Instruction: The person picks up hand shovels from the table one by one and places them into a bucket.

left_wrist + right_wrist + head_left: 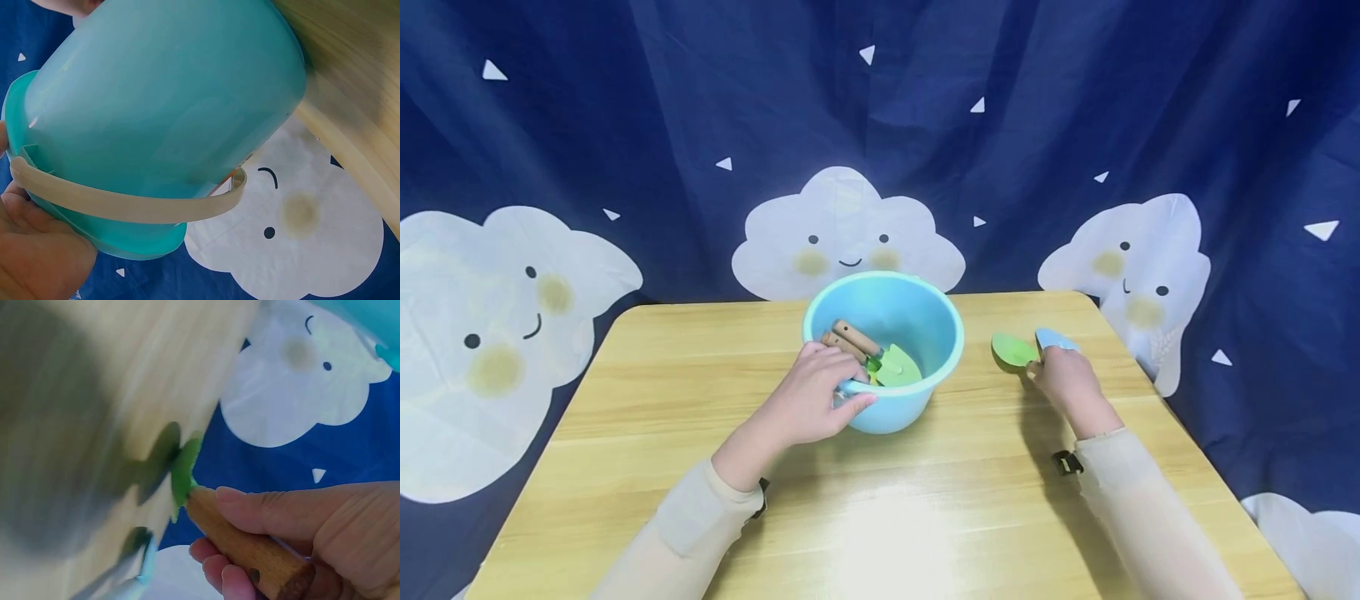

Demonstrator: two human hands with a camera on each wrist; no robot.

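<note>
My left hand (805, 398) grips the near left rim of a light blue bucket (891, 410), its thumb outside and fingers over the edge. Inside the bucket lie small garden tools with wooden handles (856, 337), among them a light green trowel (899, 367). A beige carrying handle (125, 205) hangs down the bucket's outer side in the left wrist view. To the right, my right hand (1070, 385) holds a toy shovel by its wooden handle (234, 540). Its green blade (1012, 350) points left over the tabletop. Just beyond my fingers is a blue blade (1054, 338), partly hidden by the hand.
Everything stands on a light wooden table (647, 433) with rounded far corners. Behind it hangs a dark blue curtain (685, 100) with white smiling clouds (850, 217) and small triangles. The bucket stands near the table's far edge.
</note>
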